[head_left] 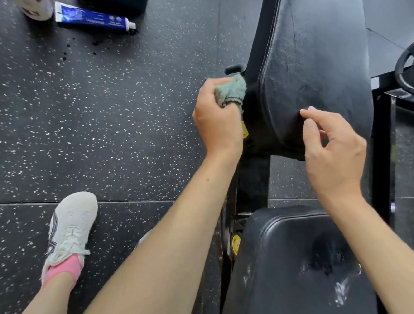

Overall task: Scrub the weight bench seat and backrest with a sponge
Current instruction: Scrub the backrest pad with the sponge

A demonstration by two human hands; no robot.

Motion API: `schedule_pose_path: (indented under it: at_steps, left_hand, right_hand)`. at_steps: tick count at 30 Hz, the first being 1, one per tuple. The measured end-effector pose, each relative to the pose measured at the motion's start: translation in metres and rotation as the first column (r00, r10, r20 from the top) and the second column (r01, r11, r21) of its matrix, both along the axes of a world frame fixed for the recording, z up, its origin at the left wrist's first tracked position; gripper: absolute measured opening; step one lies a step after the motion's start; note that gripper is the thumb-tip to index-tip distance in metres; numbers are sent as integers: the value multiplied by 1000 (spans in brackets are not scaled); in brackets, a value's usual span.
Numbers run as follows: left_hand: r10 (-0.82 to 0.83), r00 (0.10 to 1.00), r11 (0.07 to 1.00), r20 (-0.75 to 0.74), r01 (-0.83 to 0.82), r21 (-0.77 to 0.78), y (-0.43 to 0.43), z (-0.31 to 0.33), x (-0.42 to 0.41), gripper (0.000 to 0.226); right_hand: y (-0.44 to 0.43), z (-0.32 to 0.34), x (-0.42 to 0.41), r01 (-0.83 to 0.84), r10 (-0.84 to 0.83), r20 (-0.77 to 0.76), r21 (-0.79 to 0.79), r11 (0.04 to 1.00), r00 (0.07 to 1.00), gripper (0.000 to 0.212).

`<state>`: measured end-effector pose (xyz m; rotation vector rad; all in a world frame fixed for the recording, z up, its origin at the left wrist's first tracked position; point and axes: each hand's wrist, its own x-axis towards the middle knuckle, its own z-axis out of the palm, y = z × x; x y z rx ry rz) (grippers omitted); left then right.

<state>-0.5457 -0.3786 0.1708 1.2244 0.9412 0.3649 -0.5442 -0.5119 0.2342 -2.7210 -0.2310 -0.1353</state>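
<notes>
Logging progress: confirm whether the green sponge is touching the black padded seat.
No: the left hand presses the green sponge against the side of the black padded backrest, not the black padded seat.

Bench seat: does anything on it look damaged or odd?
Yes. The seat has a dark blotch in its middle, with whitish streaks around it, possibly wear or residue. Dark drops also speckle the floor by the blue tube.

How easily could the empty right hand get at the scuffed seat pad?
Probably easily. The right hand holds nothing and hovers at the lower edge of the backrest; the seat pad lies just below its forearm, nothing between. The sponge, though, is in the left hand.
</notes>
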Motion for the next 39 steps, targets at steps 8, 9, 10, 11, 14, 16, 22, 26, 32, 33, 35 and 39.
schedule_pose_path:
  at_steps: [8, 9, 10, 11, 14, 16, 22, 26, 32, 33, 35, 39]
  left_hand:
    - [-274, 962, 955, 16, 270, 125, -35, 14, -59, 36]
    - [-288, 957, 951, 12, 285, 120, -30, 12, -60, 36]
    - [-243, 970, 964, -13, 243, 107, -22, 9, -52, 36]
    - [-172, 984, 981, -47, 175, 80, -14, 6, -38, 37]
    - [-51, 998, 997, -42, 53, 52, -8, 12, -1, 38]
    - [-12, 999, 997, -47, 16, 74, -25, 22, -7, 37]
    - [-230, 972, 969, 42, 225, 99, -34, 16, -56, 37]
    - [-112, 993, 990, 30, 109, 91, -2, 14, -1, 41]
    - [-340, 940, 938, 26, 337, 79, -23, 17, -57, 40]
    - [-323, 946, 944, -6, 322, 68, -18, 15, -55, 41]
    - [-204, 976, 978, -76, 206, 19, 5, 16, -19, 44]
    - [-280, 960, 960, 3, 280, 20, 35, 13, 63, 54]
  right_hand:
    - [4, -2, 0, 48, -44, 57, -73, 996, 997, 27]
    - [3, 0, 0, 43, -39, 54, -75, 996, 998, 27]
    - [2, 2, 1, 30, -27, 53, -70, 997, 998, 27]
    - [0, 3, 3, 17, -13, 54, -64, 998, 998, 25]
    - [-4, 5, 5, -19, 22, 42, -82, 996, 999, 27]
    - [-4, 4, 4, -8, 11, 40, -81, 997, 999, 33]
    - [2, 0, 0, 64, -60, 92, -33, 997, 994, 37]
    - [5, 0, 2, 92, -91, 67, -17, 996, 994, 36]
    - [15, 10, 9, 127, -126, 15, -66, 990, 992, 34]
    - [17, 12, 11, 143, -146, -20, -95, 985, 989, 34]
    - [19, 14, 15, 181, -195, -110, -125, 976, 975, 38]
    - [16, 17, 25, 195, -236, -235, -188, 963, 943, 43]
